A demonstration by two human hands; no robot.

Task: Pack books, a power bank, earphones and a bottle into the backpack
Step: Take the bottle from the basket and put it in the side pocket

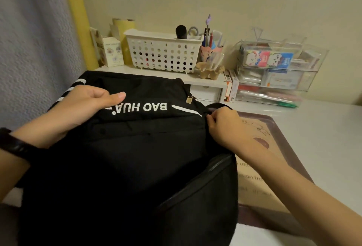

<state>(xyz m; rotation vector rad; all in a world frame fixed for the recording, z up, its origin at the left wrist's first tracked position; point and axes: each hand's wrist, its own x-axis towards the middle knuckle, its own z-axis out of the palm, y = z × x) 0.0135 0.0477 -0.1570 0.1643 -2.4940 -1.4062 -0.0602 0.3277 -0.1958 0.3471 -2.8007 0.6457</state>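
Observation:
A black backpack (137, 157) with white "BAO HUA" lettering and white stripes lies on the desk in front of me, filling the lower middle of the head view. My left hand (78, 108) grips the bag's upper left part, thumb stretched across the fabric. My right hand (221, 126) pinches something small at the bag's right edge, likely a zipper pull, beside a curved zipper line. A flat brown-and-beige book (274, 157) lies on the desk under the bag's right side. No power bank, earphones or bottle shows.
Along the back wall stand a white perforated basket (162, 53), a pink pen cup (210, 49), a clear acrylic organiser (278, 65) and small cartons. A white desk (333, 147) stretches to the right. A grey curtain hangs at the left.

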